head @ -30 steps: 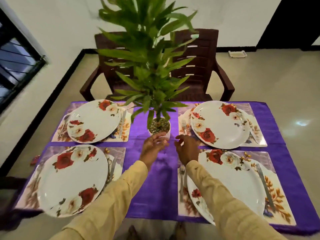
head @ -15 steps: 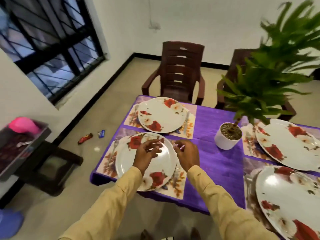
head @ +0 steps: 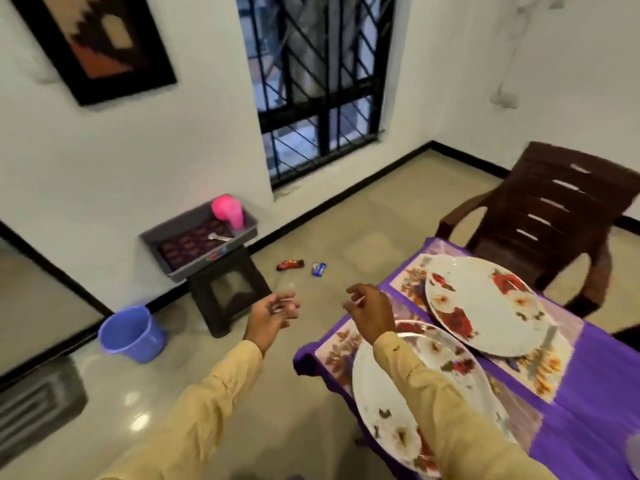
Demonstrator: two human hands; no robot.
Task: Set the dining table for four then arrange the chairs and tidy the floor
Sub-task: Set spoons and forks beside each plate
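Floor litter: 1 red wrapper (head: 290, 264) and 1 blue wrapper (head: 319, 269), close together on the floor (head: 346, 220) between stool (head: 228, 292) and table (head: 606, 375); we judge both light, crinkly, slippery, best pinched at an end; our left hand (head: 273, 315) and right hand (head: 370, 315) hover loosely curled, empty.

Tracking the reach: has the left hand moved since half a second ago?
Yes: left hand was over the near plate, now off the table, over the floor.

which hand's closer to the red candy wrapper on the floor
Left. The left hand is over the floor, nearly in line with the red candy wrapper; the right hand is farther right, over the purple-clothed table's corner.
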